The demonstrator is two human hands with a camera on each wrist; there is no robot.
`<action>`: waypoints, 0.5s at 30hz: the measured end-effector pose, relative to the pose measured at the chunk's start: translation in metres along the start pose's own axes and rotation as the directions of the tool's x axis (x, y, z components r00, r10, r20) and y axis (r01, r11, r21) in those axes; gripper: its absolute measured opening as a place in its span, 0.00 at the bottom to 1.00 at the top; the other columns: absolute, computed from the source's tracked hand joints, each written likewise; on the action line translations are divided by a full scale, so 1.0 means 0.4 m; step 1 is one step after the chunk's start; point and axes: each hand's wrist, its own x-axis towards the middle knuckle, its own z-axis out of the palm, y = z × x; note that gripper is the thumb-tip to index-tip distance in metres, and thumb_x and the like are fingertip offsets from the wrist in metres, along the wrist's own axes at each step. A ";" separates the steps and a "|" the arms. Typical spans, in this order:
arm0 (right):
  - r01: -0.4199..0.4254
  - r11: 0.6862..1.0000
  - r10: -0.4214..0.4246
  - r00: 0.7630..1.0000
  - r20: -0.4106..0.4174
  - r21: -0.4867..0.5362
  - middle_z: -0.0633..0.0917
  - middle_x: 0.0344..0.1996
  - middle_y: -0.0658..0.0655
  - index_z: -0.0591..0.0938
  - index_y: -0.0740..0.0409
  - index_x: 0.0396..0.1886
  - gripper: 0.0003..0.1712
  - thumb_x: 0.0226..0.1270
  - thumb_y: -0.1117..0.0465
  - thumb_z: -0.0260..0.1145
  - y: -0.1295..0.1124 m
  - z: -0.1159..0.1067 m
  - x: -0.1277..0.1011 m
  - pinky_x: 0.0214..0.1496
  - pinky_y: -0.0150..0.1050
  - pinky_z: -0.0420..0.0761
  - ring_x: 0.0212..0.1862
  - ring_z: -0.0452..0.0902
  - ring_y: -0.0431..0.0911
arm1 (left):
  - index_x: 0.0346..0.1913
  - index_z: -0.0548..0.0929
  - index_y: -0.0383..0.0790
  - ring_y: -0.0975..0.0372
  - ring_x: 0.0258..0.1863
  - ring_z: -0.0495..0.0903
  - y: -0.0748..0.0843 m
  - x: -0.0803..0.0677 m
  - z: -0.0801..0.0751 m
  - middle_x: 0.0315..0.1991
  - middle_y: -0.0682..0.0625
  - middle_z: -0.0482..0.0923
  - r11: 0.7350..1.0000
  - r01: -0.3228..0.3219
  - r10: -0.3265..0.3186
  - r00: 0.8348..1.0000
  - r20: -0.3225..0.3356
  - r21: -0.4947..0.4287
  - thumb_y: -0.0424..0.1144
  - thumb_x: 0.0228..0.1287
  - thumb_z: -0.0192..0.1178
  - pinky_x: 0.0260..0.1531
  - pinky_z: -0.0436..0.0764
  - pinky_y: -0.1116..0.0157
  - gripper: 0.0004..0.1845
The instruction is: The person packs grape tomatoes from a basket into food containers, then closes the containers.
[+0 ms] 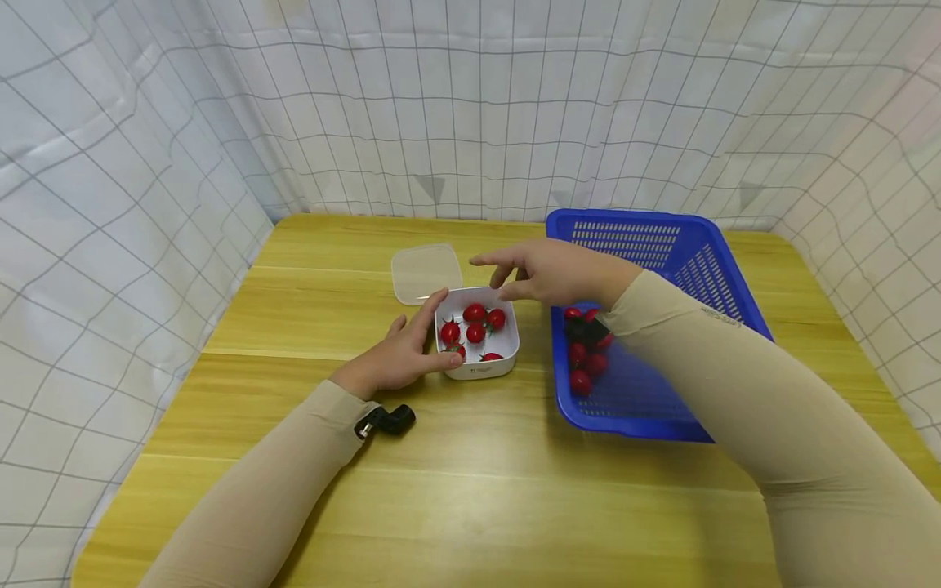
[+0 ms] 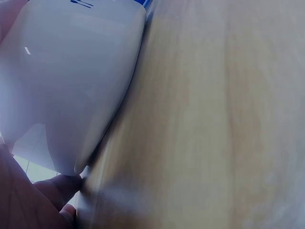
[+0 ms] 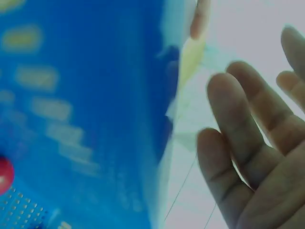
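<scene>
A white square container (image 1: 481, 371) with several red cherry tomatoes (image 1: 475, 332) inside stands mid-table in the head view. My left hand (image 1: 397, 355) holds it at the left, thumb along the front rim and index finger at the back left corner. The left wrist view shows the container's smooth wall (image 2: 81, 71) with fingers against its lower end. Above the container's back right corner is my right hand (image 1: 555, 269), its fingers spread and holding nothing. The right wrist view shows these fingers (image 3: 233, 114) apart, beside the blue basket (image 3: 128, 95).
To the right stands a blue perforated basket (image 1: 735, 286), with several cherry tomatoes (image 1: 581, 382) along its left side, partly hidden by the right wrist. A translucent lid (image 1: 425, 273) lies behind the container. Gridded white curtains (image 1: 478, 106) enclose the wooden table (image 1: 470, 506).
</scene>
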 end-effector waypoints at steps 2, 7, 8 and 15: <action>-0.032 0.999 0.031 0.996 -0.083 -0.005 0.88 0.58 0.51 0.71 0.40 0.80 0.31 0.81 0.57 0.63 0.027 -0.015 -0.016 0.49 0.43 0.83 0.48 0.84 0.46 | 0.86 0.35 0.58 0.47 0.86 0.49 0.003 0.000 0.001 0.88 0.47 0.41 1.000 -0.003 0.003 1.000 -0.004 -0.003 0.62 0.69 0.65 0.82 0.25 0.41 0.58; -0.170 0.985 0.171 0.947 -0.271 0.028 0.87 0.59 0.61 0.76 0.48 0.75 0.26 0.82 0.56 0.61 0.159 -0.062 -0.061 0.55 0.51 0.80 0.52 0.83 0.53 | 0.87 0.37 0.56 0.45 0.85 0.52 0.007 -0.001 0.000 0.88 0.46 0.41 1.000 -0.011 0.011 1.000 -0.011 0.006 0.62 0.68 0.66 0.82 0.26 0.41 0.58; -0.206 0.978 0.207 0.938 -0.279 0.032 0.86 0.60 0.63 0.76 0.49 0.75 0.26 0.82 0.56 0.61 0.190 -0.067 -0.071 0.58 0.54 0.80 0.54 0.83 0.55 | 0.87 0.37 0.56 0.44 0.84 0.53 0.006 -0.001 0.000 0.88 0.46 0.42 1.000 -0.011 0.011 1.000 -0.012 0.010 0.62 0.68 0.66 0.82 0.26 0.41 0.58; -0.379 0.924 0.373 0.922 -0.107 -0.042 0.83 0.62 0.72 0.77 0.61 0.73 0.28 0.77 0.62 0.66 0.340 -0.070 -0.130 0.69 0.66 0.75 0.64 0.79 0.68 | 0.86 0.36 0.57 0.43 0.85 0.52 0.001 0.001 0.002 0.87 0.44 0.43 1.000 0.001 -0.001 1.000 -0.009 0.007 0.62 0.67 0.66 0.82 0.25 0.41 0.59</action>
